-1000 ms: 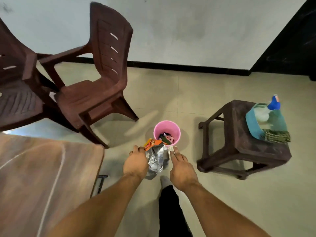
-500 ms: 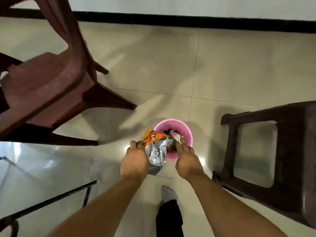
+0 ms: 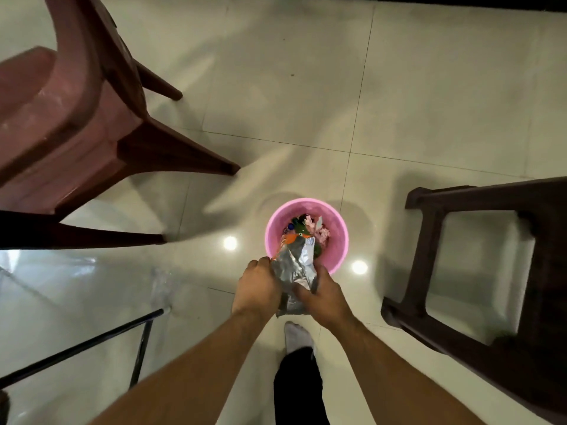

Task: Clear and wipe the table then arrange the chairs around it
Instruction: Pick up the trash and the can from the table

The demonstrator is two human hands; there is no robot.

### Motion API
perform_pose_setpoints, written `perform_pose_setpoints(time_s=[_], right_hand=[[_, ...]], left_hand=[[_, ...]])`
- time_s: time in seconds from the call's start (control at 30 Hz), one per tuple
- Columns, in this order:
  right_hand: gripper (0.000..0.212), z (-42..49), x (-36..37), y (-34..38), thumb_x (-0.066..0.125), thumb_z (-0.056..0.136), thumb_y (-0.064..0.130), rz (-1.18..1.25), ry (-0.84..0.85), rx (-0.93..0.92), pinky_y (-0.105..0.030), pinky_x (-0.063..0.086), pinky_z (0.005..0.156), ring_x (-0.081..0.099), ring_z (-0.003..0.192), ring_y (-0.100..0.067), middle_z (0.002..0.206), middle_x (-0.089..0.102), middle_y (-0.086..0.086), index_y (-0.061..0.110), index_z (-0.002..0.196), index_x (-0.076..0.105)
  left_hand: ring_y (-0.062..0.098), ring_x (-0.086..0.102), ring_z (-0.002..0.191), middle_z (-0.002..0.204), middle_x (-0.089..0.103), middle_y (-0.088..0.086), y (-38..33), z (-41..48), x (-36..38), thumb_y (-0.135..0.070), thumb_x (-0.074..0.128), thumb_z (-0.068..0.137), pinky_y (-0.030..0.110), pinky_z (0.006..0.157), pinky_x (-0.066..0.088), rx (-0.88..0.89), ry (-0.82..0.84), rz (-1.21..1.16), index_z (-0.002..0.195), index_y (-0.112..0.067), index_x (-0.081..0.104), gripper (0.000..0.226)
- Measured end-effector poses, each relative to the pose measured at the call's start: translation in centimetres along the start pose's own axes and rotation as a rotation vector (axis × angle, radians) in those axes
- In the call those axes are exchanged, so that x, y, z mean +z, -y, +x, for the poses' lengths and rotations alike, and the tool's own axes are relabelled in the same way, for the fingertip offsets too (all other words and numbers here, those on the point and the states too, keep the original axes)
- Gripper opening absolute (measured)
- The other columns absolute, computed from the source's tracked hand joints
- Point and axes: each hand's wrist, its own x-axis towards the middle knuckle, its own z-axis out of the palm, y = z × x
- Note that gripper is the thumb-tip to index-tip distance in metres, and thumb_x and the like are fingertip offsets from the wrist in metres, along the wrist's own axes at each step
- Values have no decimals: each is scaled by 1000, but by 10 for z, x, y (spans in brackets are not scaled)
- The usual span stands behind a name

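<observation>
A crumpled silver snack wrapper (image 3: 295,268) with an orange end is held between both hands just above the near rim of a pink bin (image 3: 337,237) on the floor. My left hand (image 3: 257,285) grips its left side and my right hand (image 3: 322,294) grips its right and lower part. The wrapper's orange tip pokes into the bin, which holds several scraps of coloured litter. A brown plastic chair (image 3: 76,130) stands at the left.
A dark brown stool (image 3: 478,271) stands right of the bin. Black metal table legs (image 3: 92,342) cross the lower left. My socked foot (image 3: 296,335) is below the hands. Pale glossy floor tiles lie all around.
The view has tilted down and closer to the bin. Both hands have moved forward, my right hand now grips the wrapper, and its tip has reached into the bin.
</observation>
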Motion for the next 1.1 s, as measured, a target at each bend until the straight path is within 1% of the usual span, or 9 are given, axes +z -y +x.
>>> perform_pose_setpoints(time_s=[0.1, 0.27, 0.37, 0.43, 0.57, 0.73, 0.83, 0.9, 1.1], right_hand=[[28, 9, 8, -3, 54, 98, 14, 58, -129, 99, -38, 61, 56, 71, 73, -22, 99, 66, -4, 17, 125, 48], [26, 42, 3, 6, 53, 96, 5, 360, -167, 384, -30, 57, 50, 70, 74, -25, 103, 70, -14, 6, 121, 59], [21, 52, -6, 20, 58, 100, 15, 584, -139, 485, -31, 60, 53, 72, 70, -23, 98, 70, -13, 7, 119, 59], [22, 55, -11, 28, 61, 100, 29, 667, -166, 469, -38, 63, 67, 73, 74, -22, 96, 68, -9, 15, 116, 58], [24, 53, -10, 31, 58, 100, 33, 371, -363, 348, -45, 53, 92, 60, 77, -24, 96, 63, -9, 14, 114, 58], [32, 2, 11, 34, 50, 101, 30, -247, -308, -58, -30, 40, 78, 60, 105, -32, 119, 63, -8, 13, 128, 50], [45, -58, 30, 47, 47, 102, 27, -497, -243, -212, -41, 41, 105, 40, 137, -34, 149, 43, -13, 14, 145, 40], [55, -100, 47, 56, 46, 103, 29, -571, -237, -243, -41, 28, 117, 24, 148, -31, 161, 29, -12, 12, 153, 30], [61, -240, 128, 79, 37, 104, 37, -717, -236, -377, -38, 18, 124, 16, 152, -29, 163, 21, -16, 6, 155, 25]], left_hand=[[31, 65, 92, 104, 69, 14, 1, 9, 11, -21, 45, 102, 40, 82, 53, -20, -24, -120, 114, -5, 62, 26], [29, 60, 114, 128, 63, 12, 6, 14, 13, -32, 40, 106, 37, 96, 46, -7, -88, -258, 144, -5, 46, 47], [27, 59, 116, 136, 56, 10, 19, 8, 9, -38, 40, 106, 37, 97, 44, 44, -96, -215, 146, -8, 43, 49], [27, 57, 119, 141, 51, 9, 30, 3, 4, -39, 39, 107, 38, 100, 44, 64, -81, -176, 148, -9, 41, 50], [27, 46, 133, 148, 45, 9, 48, -11, -8, -37, 39, 107, 39, 107, 41, 87, -67, -103, 151, -9, 38, 52], [29, 40, 138, 152, 43, 11, 57, -42, -31, -37, 40, 105, 41, 113, 36, 175, -58, 97, 151, -8, 37, 54], [28, 30, 147, 159, 36, 12, 63, -93, -52, -37, 39, 105, 38, 120, 23, 244, -65, 182, 154, -7, 32, 58], [26, 22, 152, 163, 29, 12, 65, -128, -64, -37, 38, 106, 38, 124, 17, 284, -88, 198, 156, -8, 28, 59], [24, 10, 156, 168, 16, 9, 121, -261, -101, -38, 33, 107, 41, 127, 9, 285, -208, 179, 160, -10, 19, 62]])
